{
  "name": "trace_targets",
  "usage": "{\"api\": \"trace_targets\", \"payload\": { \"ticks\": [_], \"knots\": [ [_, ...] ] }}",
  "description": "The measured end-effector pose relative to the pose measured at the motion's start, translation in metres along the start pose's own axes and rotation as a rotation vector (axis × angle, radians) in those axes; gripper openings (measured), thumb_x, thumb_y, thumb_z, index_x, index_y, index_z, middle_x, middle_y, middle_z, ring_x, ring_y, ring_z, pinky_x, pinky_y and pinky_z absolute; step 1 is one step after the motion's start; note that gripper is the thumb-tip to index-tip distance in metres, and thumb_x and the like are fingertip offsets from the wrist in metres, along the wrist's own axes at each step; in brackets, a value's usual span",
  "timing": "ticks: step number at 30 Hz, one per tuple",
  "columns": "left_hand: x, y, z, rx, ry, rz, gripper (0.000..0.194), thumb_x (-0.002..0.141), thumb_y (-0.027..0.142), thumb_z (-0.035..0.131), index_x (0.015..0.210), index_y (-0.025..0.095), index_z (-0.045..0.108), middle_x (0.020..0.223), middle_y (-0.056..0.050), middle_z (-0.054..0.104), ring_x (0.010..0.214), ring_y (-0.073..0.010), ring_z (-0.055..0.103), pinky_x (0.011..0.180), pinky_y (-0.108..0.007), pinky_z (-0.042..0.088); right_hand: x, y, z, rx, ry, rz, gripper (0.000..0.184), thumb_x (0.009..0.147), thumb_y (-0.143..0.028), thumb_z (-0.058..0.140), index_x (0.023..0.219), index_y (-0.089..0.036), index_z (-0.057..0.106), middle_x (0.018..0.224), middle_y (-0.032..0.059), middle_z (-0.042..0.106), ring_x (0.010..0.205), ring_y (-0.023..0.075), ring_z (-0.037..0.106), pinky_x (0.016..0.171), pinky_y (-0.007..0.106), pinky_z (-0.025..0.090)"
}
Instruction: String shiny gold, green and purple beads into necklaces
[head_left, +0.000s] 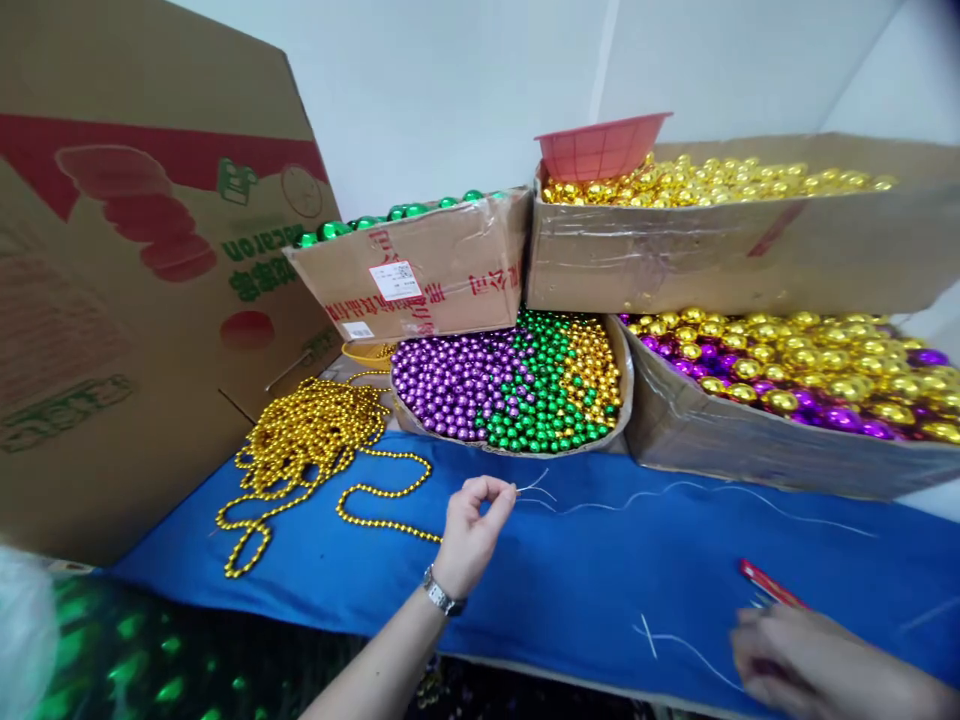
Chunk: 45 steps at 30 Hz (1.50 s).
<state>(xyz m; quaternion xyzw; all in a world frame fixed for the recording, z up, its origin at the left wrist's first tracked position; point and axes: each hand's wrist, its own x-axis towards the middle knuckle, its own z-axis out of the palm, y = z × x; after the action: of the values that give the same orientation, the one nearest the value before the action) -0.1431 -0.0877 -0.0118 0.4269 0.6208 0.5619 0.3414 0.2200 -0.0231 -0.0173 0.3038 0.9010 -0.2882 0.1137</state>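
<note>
My left hand (478, 520), with a metal watch on its wrist, pinches one end of a thin white string (671, 488). Short ends of the string stick out past the fingertips, and its long part runs in waves over the blue cloth to the right. At the lower right, my right hand (795, 650) is smeared by motion, with its fingers curled. Just beyond its fingers shows a slim red object (772, 583); whether the hand touches it I cannot make out. Between the hands lies another piece of white string (686, 643).
Gold bead strands (311, 435) lie at the left on the blue cloth (570, 590). Behind stand a carton of purple, green and gold beads (510, 385), more bead-filled cartons (720, 250) and a red basket (604, 147). A large carton (150, 300) rises at the left.
</note>
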Motion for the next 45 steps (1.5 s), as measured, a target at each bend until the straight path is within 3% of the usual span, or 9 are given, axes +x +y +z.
{"api": "trace_targets", "payload": {
  "ticks": [6, 9, 13, 17, 20, 24, 31, 35, 45],
  "knots": [
    [-0.015, 0.018, 0.033, 0.126, -0.2, 0.113, 0.019, 0.08, 0.032, 0.057, 0.071, 0.017, 0.063, 0.067, -0.002, 0.06, 0.063, -0.0141, 0.051, 0.062, -0.023, 0.039, 0.051, -0.075, -0.006, 0.008, 0.642, -0.134, 0.045, 0.093, -0.027, 0.041, 0.136, -0.034, 0.037, 0.124, 0.0044, 0.056, 0.106, 0.0192, 0.058, 0.086, 0.033, 0.048],
    [-0.022, 0.023, 0.039, 0.192, -0.227, 0.197, 0.017, 0.081, 0.03, 0.056, 0.073, 0.018, 0.064, 0.067, -0.003, 0.06, 0.061, -0.014, 0.051, 0.06, -0.023, 0.038, 0.089, -0.112, -0.011, 0.093, 0.751, -0.195, 0.048, 0.094, -0.024, 0.037, 0.141, -0.027, 0.029, 0.127, 0.0079, 0.053, 0.109, 0.0209, 0.056, 0.087, 0.035, 0.048],
    [-0.024, 0.024, 0.034, 0.292, -0.251, 0.259, 0.016, 0.083, 0.028, 0.054, 0.076, 0.019, 0.065, 0.068, -0.003, 0.06, 0.061, -0.0138, 0.052, 0.059, -0.023, 0.038, 0.105, -0.119, -0.002, 0.38, 0.7, -0.164, 0.031, 0.094, -0.028, 0.037, 0.116, -0.021, 0.057, 0.103, 0.0109, 0.063, 0.095, 0.0237, 0.058, 0.086, 0.042, 0.043],
    [-0.018, 0.018, 0.028, 0.357, -0.299, 0.305, 0.015, 0.083, 0.029, 0.055, 0.077, 0.021, 0.066, 0.067, -0.002, 0.061, 0.06, -0.0132, 0.053, 0.058, -0.022, 0.039, 0.099, -0.11, -0.001, 0.577, 0.631, -0.156, 0.024, 0.093, -0.034, 0.042, 0.088, -0.02, 0.06, 0.075, 0.0031, 0.062, 0.07, 0.0151, 0.058, 0.069, 0.029, 0.047],
    [-0.013, 0.012, 0.029, 0.286, -0.242, 0.244, 0.014, 0.081, 0.032, 0.058, 0.079, 0.02, 0.065, 0.068, -0.002, 0.062, 0.058, -0.0134, 0.052, 0.055, -0.022, 0.039, 0.097, -0.109, 0.002, 0.746, 0.598, -0.146, 0.029, 0.095, -0.039, 0.035, 0.091, -0.018, 0.055, 0.061, -0.0018, 0.056, 0.051, 0.0093, 0.054, 0.047, 0.018, 0.044],
    [-0.014, 0.005, 0.037, 0.183, -0.21, 0.142, 0.017, 0.078, 0.034, 0.061, 0.073, 0.018, 0.065, 0.066, -0.002, 0.061, 0.06, -0.0142, 0.053, 0.055, -0.023, 0.039, 0.104, -0.115, 0.012, 0.867, 0.661, -0.098, 0.034, 0.097, -0.039, 0.027, 0.111, -0.017, 0.049, 0.064, -0.0016, 0.056, 0.052, 0.0089, 0.055, 0.049, 0.018, 0.046],
    [-0.021, -0.002, 0.051, -0.153, -0.372, -0.124, 0.021, 0.074, 0.035, 0.066, 0.083, 0.015, 0.067, 0.077, -0.004, 0.065, 0.068, -0.0138, 0.053, 0.064, -0.023, 0.041, 0.117, -0.119, 0.023, 0.354, 0.767, -0.044, 0.03, 0.088, -0.017, 0.038, 0.115, -0.019, 0.049, 0.091, 0.0068, 0.065, 0.081, 0.0184, 0.062, 0.073, 0.03, 0.045],
    [-0.021, -0.007, 0.051, -0.296, -0.33, -0.287, 0.023, 0.069, 0.034, 0.071, 0.067, 0.013, 0.064, 0.061, 0.001, 0.057, 0.052, -0.0065, 0.041, 0.051, -0.019, 0.033, 0.118, -0.12, 0.025, 0.307, 0.69, -0.066, 0.025, 0.086, -0.015, 0.04, 0.11, -0.019, 0.046, 0.069, -0.0011, 0.062, 0.06, 0.0144, 0.061, 0.057, 0.022, 0.043],
    [-0.018, -0.001, 0.035, -0.206, -0.42, -0.223, 0.025, 0.075, 0.038, 0.065, 0.074, 0.013, 0.064, 0.065, 0.0, 0.056, 0.055, -0.0071, 0.039, 0.051, -0.019, 0.03, 0.108, -0.099, 0.014, 0.06, 0.697, -0.14, 0.022, 0.095, -0.027, 0.037, 0.093, -0.022, 0.059, 0.082, 0.0038, 0.062, 0.075, 0.0159, 0.058, 0.069, 0.026, 0.043]
  ]
}}
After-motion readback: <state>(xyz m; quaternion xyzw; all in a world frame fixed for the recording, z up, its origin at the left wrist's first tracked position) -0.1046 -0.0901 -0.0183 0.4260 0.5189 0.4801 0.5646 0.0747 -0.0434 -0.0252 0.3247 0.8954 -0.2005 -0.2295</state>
